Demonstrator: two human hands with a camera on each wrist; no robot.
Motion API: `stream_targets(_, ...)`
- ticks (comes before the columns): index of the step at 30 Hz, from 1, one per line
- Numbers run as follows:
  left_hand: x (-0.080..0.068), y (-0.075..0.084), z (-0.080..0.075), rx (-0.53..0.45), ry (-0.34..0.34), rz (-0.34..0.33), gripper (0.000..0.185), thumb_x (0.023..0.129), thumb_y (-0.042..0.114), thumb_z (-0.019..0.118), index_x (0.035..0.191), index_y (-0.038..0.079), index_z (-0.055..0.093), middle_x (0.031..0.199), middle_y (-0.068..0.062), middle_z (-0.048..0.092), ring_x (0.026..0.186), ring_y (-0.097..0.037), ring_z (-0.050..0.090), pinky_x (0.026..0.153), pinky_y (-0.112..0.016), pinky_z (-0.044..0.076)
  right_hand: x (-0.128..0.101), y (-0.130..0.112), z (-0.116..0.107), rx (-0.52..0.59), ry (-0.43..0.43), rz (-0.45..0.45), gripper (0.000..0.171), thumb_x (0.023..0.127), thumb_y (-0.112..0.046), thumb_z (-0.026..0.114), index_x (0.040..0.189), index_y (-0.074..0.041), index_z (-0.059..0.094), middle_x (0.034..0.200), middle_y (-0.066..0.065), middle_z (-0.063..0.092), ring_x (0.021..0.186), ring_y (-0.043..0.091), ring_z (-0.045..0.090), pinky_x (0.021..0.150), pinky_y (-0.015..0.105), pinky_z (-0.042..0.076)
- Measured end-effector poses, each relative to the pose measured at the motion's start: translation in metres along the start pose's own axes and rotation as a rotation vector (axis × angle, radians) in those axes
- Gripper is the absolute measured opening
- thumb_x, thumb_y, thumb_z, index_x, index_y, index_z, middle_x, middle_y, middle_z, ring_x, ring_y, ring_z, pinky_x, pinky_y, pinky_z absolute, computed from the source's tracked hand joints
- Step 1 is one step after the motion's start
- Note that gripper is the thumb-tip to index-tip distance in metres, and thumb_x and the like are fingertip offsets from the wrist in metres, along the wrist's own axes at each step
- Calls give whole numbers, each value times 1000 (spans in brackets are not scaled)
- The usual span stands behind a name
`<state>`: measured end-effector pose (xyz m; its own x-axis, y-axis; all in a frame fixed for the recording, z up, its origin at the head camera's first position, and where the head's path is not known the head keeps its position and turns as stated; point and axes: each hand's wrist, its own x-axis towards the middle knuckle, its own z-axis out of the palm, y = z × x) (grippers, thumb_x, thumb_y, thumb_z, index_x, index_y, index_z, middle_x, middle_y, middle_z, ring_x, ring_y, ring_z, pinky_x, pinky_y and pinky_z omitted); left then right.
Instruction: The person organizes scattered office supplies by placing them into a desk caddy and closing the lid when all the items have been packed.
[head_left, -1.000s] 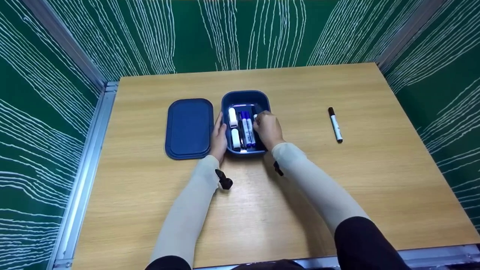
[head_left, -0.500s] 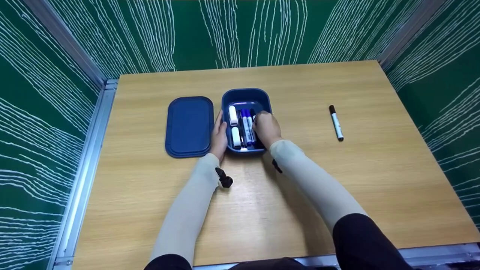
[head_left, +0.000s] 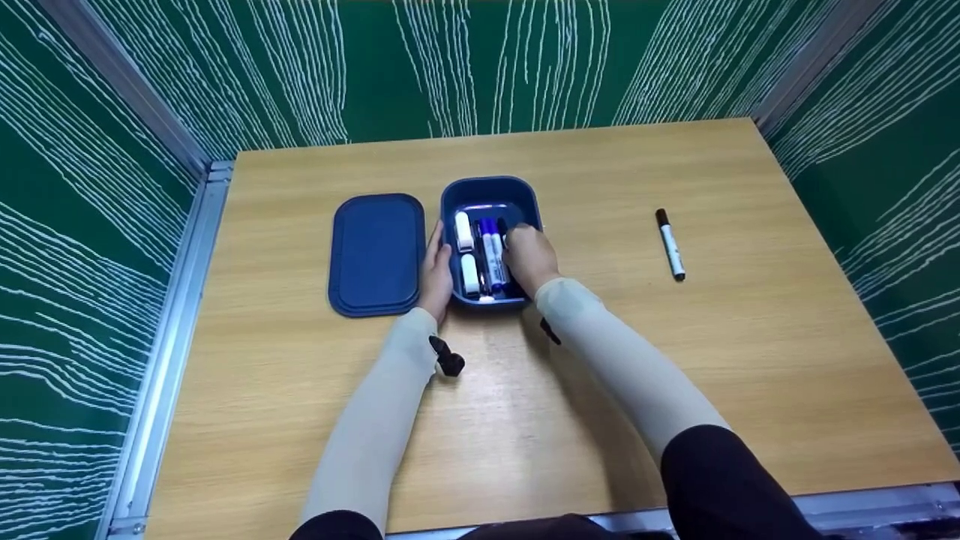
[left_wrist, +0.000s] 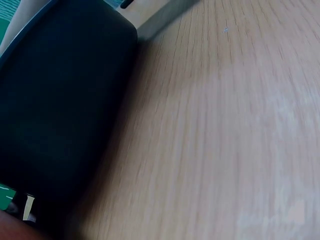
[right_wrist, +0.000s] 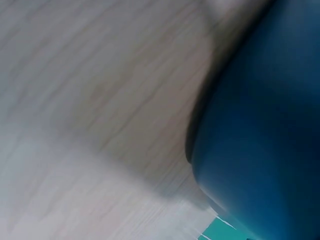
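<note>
Currently, in the head view, the left hand is resting its straightened fingers along the outer left side of a blue box, while the right hand is curling its fingers round a black-capped marker inside, towards the right wall. Purple-capped markers and white blocks are lying further left. A blue lid and a loose marker are flanking the box on the wooden table. In the left wrist view, the box's dark wall is filling the left; in the right wrist view, it is filling the right.
</note>
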<state>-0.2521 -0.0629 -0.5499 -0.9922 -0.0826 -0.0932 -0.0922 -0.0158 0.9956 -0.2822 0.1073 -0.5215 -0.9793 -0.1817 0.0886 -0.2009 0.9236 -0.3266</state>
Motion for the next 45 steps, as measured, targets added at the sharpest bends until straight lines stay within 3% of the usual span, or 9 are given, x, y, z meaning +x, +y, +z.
stream_targets(12,2,-2,1,-30,-9,39,50,107,15,36,157,18,28,163,-2,25,151,-21,18,122,-36,17,-1,1,0,-46,33,-33,15,87,-2,59,81,3,72,85,20,70,79,34,70,68,47,58)
stream_targets(17,-1,0,-2,-5,-8,8,51,107,19,36,157,22,27,163,1,24,151,-21,18,122,-37,17,0,2,-2,74,37,-68,12,88,-5,63,85,2,73,88,16,68,85,30,68,75,41,58)
stream_targets(22,-4,-1,-3,-8,-23,-4,51,108,20,35,158,23,25,164,1,21,151,-21,16,123,-38,15,-2,13,-8,176,137,-165,15,88,-8,66,98,0,74,102,13,70,103,29,62,96,36,50)
stream_targets(27,-4,1,-3,-3,-15,-8,51,108,19,35,157,25,26,164,1,22,151,-21,17,123,-38,16,1,42,-25,228,278,-175,17,87,-8,65,100,-3,74,108,13,69,110,31,58,100,38,45)
stream_targets(39,-3,3,-2,-9,-24,-10,51,108,20,34,157,27,25,164,2,22,151,-20,15,123,-38,15,1,129,-98,234,373,92,32,96,-15,56,127,-9,64,121,11,64,109,27,58,90,42,50)
stream_targets(45,-3,4,-2,7,-32,-30,51,108,21,33,157,28,24,164,3,21,151,-20,15,123,-39,15,-14,178,-115,294,320,334,57,98,-21,55,153,-22,37,139,11,54,122,29,54,100,44,47)
